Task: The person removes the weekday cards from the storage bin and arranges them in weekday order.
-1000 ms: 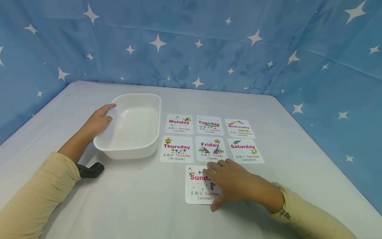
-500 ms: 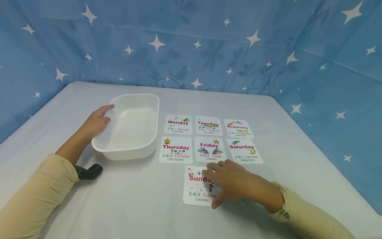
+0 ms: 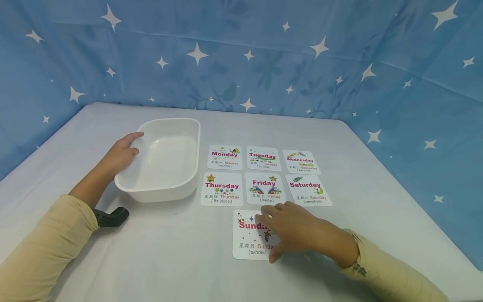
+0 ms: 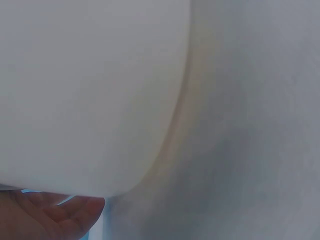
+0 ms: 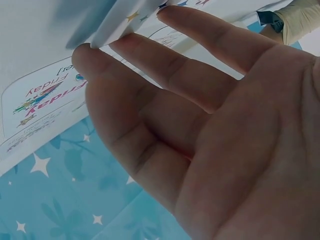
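Observation:
In the head view, a white plastic basin (image 3: pixel 158 157) stands on the left of the table. My left hand (image 3: pixel 122 155) grips its left rim, thumb and index finger showing above. Curled fingers (image 4: pixel 75 217) of that hand show at the basin's edge in the left wrist view. Nearer the front lies a Sunday card (image 3: pixel 247 239), its right part hidden under my right hand (image 3: pixel 294 228). The right hand's fingers and thumb hold the card around its right side. In the right wrist view, bent fingertips (image 5: pixel 90 57) touch the card, which is seen nearly edge-on.
Two rows of cards lie behind: Monday (image 3: pixel 224 157), Tuesday (image 3: pixel 263 158) and Wednesday (image 3: pixel 302 162), then Thursday (image 3: pixel 222 188), Friday (image 3: pixel 266 188) and Saturday (image 3: pixel 308 190). A blue star-patterned curtain (image 3: pixel 234 54) hangs round the white-covered table (image 3: pixel 181 260).
The view has shifted slightly. The Sunday card has moved a little to the left relative to the right hand's fingers. The left hand stays on the basin.

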Action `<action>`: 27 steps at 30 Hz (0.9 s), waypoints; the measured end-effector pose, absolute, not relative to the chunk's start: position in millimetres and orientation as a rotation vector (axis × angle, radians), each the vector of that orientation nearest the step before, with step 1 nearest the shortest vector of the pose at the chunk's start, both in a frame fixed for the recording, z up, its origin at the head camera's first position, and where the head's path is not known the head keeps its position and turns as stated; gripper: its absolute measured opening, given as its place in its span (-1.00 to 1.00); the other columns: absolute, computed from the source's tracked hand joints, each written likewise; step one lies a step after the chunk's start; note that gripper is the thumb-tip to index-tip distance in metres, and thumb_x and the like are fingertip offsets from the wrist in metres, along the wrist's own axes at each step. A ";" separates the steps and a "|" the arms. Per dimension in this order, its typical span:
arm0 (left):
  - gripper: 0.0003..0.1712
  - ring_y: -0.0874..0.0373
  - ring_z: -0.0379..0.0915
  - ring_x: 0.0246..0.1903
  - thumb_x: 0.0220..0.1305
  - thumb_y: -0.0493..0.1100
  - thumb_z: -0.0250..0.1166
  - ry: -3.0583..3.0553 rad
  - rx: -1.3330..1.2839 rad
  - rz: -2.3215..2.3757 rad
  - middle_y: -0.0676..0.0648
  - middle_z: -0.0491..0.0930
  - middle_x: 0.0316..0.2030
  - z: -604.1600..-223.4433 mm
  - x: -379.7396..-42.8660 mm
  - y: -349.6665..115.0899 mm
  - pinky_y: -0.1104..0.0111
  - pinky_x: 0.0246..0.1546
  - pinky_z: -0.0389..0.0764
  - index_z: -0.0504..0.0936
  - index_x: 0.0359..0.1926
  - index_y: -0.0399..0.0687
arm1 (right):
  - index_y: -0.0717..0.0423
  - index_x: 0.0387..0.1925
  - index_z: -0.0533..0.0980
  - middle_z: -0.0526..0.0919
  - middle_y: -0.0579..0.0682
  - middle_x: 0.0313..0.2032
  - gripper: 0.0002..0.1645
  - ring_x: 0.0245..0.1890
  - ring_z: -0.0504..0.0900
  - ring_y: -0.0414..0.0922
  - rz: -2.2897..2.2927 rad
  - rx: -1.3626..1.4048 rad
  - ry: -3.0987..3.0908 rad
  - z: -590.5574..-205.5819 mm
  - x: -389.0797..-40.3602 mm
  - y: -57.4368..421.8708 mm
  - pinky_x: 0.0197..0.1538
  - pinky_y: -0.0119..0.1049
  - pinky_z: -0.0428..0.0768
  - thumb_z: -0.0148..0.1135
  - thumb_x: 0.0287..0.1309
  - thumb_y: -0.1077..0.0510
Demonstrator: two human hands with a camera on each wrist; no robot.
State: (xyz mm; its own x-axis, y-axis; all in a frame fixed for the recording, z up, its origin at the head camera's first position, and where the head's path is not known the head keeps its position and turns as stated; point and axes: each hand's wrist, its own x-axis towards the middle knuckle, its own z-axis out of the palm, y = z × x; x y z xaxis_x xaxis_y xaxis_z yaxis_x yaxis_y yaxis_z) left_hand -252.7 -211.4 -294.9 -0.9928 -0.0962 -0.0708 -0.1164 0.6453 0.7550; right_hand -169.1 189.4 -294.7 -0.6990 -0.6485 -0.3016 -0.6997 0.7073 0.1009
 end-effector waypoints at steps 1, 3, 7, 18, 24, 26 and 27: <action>-0.33 -0.33 -0.35 0.35 0.33 -0.28 -0.30 2.828 -0.183 1.300 -0.29 -0.36 0.40 -295.0 -252.8 -211.7 -0.24 0.25 -0.08 -0.23 0.43 -0.06 | -0.05 0.21 0.33 0.41 -0.07 0.17 0.02 0.12 0.42 -0.05 0.306 -1.076 2.672 -294.6 -169.2 189.5 0.14 -0.15 0.39 0.41 -0.36 -0.31; -0.34 -0.33 -0.36 0.35 0.33 -0.28 -0.30 2.830 -0.180 1.300 -0.28 -0.37 0.40 -295.2 -252.9 -212.1 -0.24 0.25 -0.08 -0.24 0.43 -0.06 | -0.05 0.21 0.33 0.41 -0.07 0.17 0.02 0.11 0.43 -0.05 0.309 -1.076 2.672 -294.4 -169.5 189.4 0.14 -0.16 0.39 0.41 -0.36 -0.30; -0.34 -0.33 -0.36 0.35 0.34 -0.27 -0.31 2.836 -0.174 1.306 -0.29 -0.36 0.40 -295.6 -253.3 -212.2 -0.25 0.25 -0.08 -0.23 0.43 -0.07 | -0.07 0.21 0.34 0.41 -0.08 0.18 0.02 0.12 0.43 -0.06 0.309 -1.062 2.669 -294.5 -170.0 189.1 0.13 -0.17 0.39 0.43 -0.38 -0.30; -0.34 -0.32 -0.40 0.35 0.34 -0.28 -0.31 2.818 -0.204 1.315 -0.27 -0.39 0.40 -295.9 -254.4 -212.0 -0.23 0.26 -0.11 -0.24 0.43 -0.06 | -0.12 0.22 0.33 0.38 -0.10 0.22 0.01 0.17 0.40 -0.06 0.312 -0.999 2.650 -292.6 -169.5 187.4 0.19 -0.16 0.35 0.43 -0.38 -0.28; -0.34 -0.32 -0.38 0.35 0.34 -0.27 -0.31 2.806 -0.179 1.323 -0.28 -0.38 0.40 -295.8 -254.0 -212.5 -0.24 0.26 -0.10 -0.24 0.43 -0.07 | -0.12 0.20 0.34 0.39 -0.10 0.20 0.00 0.14 0.42 -0.07 0.326 -1.026 2.655 -293.2 -169.3 188.0 0.16 -0.16 0.38 0.43 -0.39 -0.29; -0.34 -0.32 -0.37 0.35 0.34 -0.26 -0.30 2.804 -0.169 1.328 -0.28 -0.38 0.40 -295.5 -253.3 -212.5 -0.24 0.26 -0.09 -0.24 0.42 -0.07 | -0.13 0.20 0.34 0.39 -0.10 0.21 0.01 0.14 0.43 -0.07 0.329 -1.029 2.656 -293.2 -169.3 188.3 0.15 -0.17 0.39 0.43 -0.39 -0.30; -0.34 -0.33 -0.36 0.35 0.34 -0.26 -0.29 2.802 -0.166 1.327 -0.29 -0.38 0.40 -295.2 -252.9 -212.3 -0.24 0.26 -0.07 -0.24 0.42 -0.08 | -0.13 0.20 0.34 0.39 -0.10 0.21 0.01 0.14 0.42 -0.07 0.325 -1.026 2.656 -293.2 -169.3 188.5 0.15 -0.17 0.38 0.43 -0.39 -0.31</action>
State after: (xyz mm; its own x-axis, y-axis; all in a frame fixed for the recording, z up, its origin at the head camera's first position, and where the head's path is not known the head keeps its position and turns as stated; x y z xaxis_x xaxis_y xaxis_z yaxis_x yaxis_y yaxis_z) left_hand -252.9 -212.3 -295.2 -0.9936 -0.0808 -0.0792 -0.1124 0.6289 0.7693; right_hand -169.3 188.5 -293.2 -0.7106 -0.6204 -0.3320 -0.6821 0.7231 0.1086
